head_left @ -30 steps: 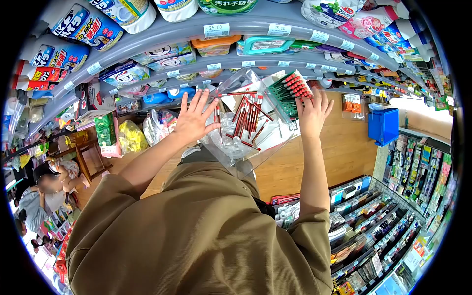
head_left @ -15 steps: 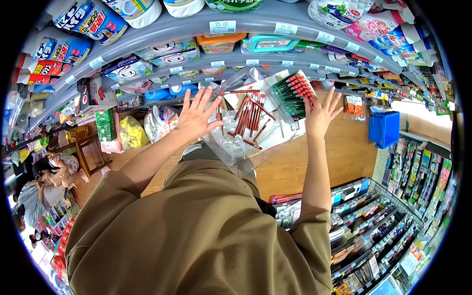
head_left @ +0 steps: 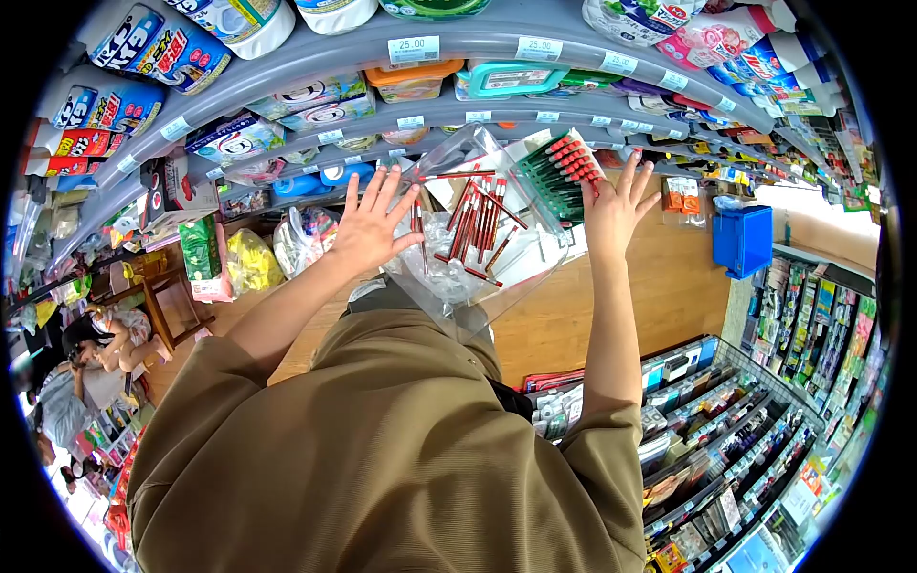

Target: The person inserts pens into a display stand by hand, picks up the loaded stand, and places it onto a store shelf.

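Observation:
A clear plastic tray or bag (head_left: 458,310) lies in front of my body with several slim dark-red pen-like sticks (head_left: 468,222) scattered in it, some crossing each other. Crumpled clear plastic (head_left: 435,263) sits beside them. My left hand (head_left: 371,222) is spread over the tray's left edge, near one stick, holding nothing. At the far right of the tray, a dark green holder (head_left: 554,186) carries rows of upright red-ended pieces (head_left: 579,164). My right hand (head_left: 616,205) has its fingers spread beside this holder; whether the thumb touches it I cannot tell.
Shelves of cleaning products with price tags (head_left: 413,50) curve close in front. Bagged goods (head_left: 253,263) stand on the floor at left, near a wooden stool (head_left: 174,306). A blue bin (head_left: 743,241) and a wire rack (head_left: 735,411) are at right. Another person (head_left: 110,334) is at far left.
The view has shifted slightly, so shelves and floor items appear a little further left. Both hands stay spread in much the same places, and the sticks lie as before.

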`<state>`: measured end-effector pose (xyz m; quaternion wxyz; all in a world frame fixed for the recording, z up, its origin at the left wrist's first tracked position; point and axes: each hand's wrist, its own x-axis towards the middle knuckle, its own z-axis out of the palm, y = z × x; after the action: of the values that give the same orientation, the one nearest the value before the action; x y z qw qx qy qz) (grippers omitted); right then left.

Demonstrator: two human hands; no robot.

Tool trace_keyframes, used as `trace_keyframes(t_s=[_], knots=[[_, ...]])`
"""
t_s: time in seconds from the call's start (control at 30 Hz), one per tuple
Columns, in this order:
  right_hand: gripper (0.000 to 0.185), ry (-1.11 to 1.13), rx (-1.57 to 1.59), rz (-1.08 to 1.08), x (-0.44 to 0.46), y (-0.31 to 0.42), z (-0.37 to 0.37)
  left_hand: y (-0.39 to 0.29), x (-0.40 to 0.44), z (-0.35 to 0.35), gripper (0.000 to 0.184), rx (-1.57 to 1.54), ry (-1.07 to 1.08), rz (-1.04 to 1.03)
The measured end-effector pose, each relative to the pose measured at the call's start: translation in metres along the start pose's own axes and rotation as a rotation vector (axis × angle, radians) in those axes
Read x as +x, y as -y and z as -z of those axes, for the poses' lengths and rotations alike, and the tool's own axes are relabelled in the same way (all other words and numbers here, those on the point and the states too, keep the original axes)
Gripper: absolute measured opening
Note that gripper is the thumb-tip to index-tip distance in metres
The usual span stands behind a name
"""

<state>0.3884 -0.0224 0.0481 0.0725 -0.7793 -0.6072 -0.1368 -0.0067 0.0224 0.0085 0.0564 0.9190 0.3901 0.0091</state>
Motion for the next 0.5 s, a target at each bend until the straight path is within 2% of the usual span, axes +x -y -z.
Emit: trace_keyframes(t_s=[0.2, 0.5], knots=[[0.029, 0.042, 0.001, 0.002, -0.002, 0.007, 0.005, 0.0, -0.002, 0.005, 0.087, -0.037, 0.036, -0.003], [0.031, -0.029, -0.012, -0.016, -0.008, 0.002, 0.0, 0.0, -0.001, 0.003, 0.091, -0.049, 0.038, -0.011]])
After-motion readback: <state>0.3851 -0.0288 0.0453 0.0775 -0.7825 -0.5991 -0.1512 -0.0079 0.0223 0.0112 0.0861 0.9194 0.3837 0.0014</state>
